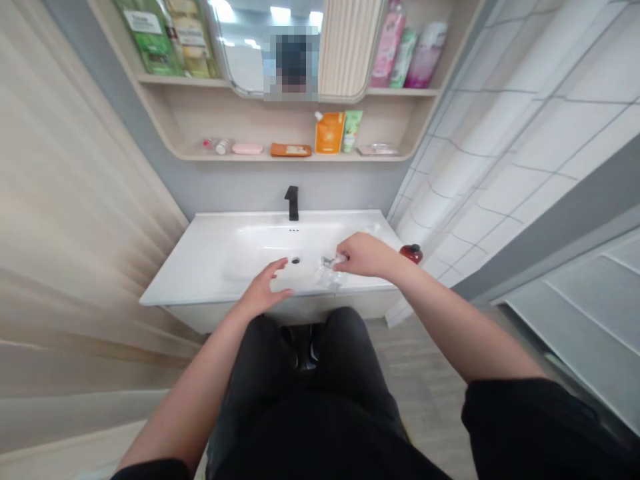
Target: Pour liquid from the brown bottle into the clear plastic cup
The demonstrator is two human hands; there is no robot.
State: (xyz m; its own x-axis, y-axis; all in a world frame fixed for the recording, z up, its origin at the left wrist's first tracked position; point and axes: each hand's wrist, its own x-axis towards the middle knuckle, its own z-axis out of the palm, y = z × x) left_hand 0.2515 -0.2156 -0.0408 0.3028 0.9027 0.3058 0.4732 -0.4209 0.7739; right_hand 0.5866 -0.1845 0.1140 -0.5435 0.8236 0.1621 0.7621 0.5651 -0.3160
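Note:
My right hand (361,255) is closed on a clear, crinkled piece of plastic, which looks like a small transparent bag (327,275), held over the right part of the white sink (255,243). Something small and dark shows at the top of the bag, too blurred to name. At the sink's front edge my left hand (267,288) holds nothing, its thumb and fingers spread apart, to the left of the bag and not touching it. Behind both hands stands the black faucet (293,203).
A shelf (180,127) above holds an orange pouch (329,133), a green tube (352,131), a pink soap bar (248,149) and an orange packet (291,150). A red-brown bottle (411,253) stands beyond my right forearm. Curtains (75,200) hang at left; a tiled wall (500,173) is at right.

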